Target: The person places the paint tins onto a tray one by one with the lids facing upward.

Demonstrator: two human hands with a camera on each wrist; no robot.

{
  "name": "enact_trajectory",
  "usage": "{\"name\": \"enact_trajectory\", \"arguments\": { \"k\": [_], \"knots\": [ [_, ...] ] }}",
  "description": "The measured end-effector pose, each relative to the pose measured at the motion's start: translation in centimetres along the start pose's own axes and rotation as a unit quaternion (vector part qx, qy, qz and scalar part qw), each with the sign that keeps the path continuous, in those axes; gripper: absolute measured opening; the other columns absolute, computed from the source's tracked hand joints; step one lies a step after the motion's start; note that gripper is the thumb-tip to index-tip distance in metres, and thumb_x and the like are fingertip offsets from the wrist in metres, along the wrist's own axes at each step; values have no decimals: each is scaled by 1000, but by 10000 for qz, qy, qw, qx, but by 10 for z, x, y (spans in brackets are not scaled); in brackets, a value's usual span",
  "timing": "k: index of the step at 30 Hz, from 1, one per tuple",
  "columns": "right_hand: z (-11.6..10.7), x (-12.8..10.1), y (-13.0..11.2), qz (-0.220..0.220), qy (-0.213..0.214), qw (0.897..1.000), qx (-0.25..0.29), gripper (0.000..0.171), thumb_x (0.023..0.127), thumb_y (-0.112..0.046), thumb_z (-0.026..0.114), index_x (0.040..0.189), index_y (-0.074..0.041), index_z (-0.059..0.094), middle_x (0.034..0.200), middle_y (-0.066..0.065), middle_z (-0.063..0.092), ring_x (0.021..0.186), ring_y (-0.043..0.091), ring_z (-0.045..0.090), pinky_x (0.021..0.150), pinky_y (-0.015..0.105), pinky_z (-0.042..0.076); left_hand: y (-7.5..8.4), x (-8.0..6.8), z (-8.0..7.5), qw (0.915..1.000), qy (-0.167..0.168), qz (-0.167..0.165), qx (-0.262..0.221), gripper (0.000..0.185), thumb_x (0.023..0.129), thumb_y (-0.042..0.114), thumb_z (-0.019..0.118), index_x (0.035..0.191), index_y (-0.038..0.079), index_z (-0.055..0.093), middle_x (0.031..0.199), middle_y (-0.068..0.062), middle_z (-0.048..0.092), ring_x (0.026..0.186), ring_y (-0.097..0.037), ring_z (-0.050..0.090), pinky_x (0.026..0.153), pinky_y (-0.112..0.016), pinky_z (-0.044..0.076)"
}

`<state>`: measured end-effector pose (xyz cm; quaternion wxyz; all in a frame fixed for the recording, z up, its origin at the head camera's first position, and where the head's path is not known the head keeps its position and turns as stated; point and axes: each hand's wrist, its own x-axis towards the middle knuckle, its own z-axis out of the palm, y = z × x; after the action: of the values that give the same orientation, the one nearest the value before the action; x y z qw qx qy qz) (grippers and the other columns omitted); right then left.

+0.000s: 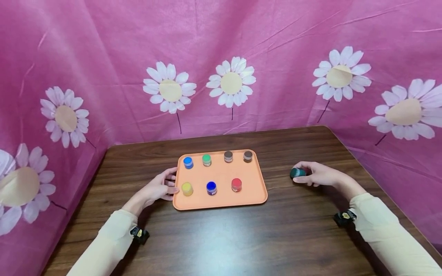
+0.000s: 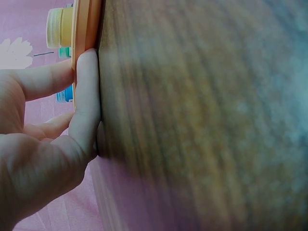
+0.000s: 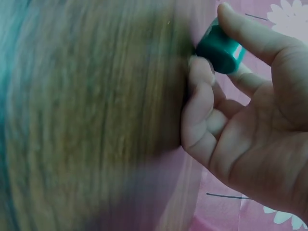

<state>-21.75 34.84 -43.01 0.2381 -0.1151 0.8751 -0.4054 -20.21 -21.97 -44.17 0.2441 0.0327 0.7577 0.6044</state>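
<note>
My left hand (image 1: 157,188) holds the left rim of an orange tray (image 1: 221,203), thumb over the edge and other fingers along its side. On the tray stand several small paint jars: a yellow jar (image 1: 187,189), a dark blue jar (image 1: 211,188) and a red jar (image 1: 236,184) in front, with a light blue jar (image 1: 188,162), a green jar (image 1: 206,160) and two brown-black jars behind. To the right of the tray, my right hand (image 1: 319,174) pinches a dark green jar (image 1: 297,173), tilted on its side, between thumb and fingers, low over the table.
The brown wooden table (image 1: 241,237) runs up to a pink flowered cloth (image 1: 207,30) at the back and sides. Bare wood lies between the tray and my right hand. A black wrist camera (image 1: 139,234) sits at the left sleeve, another camera (image 1: 344,218) at the right.
</note>
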Motion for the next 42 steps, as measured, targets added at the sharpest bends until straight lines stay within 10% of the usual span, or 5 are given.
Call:
{"name": "enact_trajectory", "arguments": {
  "k": [14, 42],
  "knots": [
    [11, 1, -10, -245, -419, 9975, 517, 48, 97, -24, 72, 134, -2, 52, 104, 16, 57, 84, 28, 61, 67, 38, 56, 2, 4, 3, 10000, -4, -49, 17, 84, 89, -11, 65, 160, 7, 22, 133, -24, 38, 102, -26, 51, 75, -44, 61],
    [55, 41, -63, -1232, -1357, 9810, 637, 45, 95, -15, 73, 135, -3, 57, 104, 12, 64, 80, 36, 65, 67, 40, 58, -3, 4, 2, 10000, 38, -4, 29, 84, 91, -11, 64, 160, 7, 20, 133, -24, 38, 102, -25, 52, 74, -44, 61]
  ]
}}
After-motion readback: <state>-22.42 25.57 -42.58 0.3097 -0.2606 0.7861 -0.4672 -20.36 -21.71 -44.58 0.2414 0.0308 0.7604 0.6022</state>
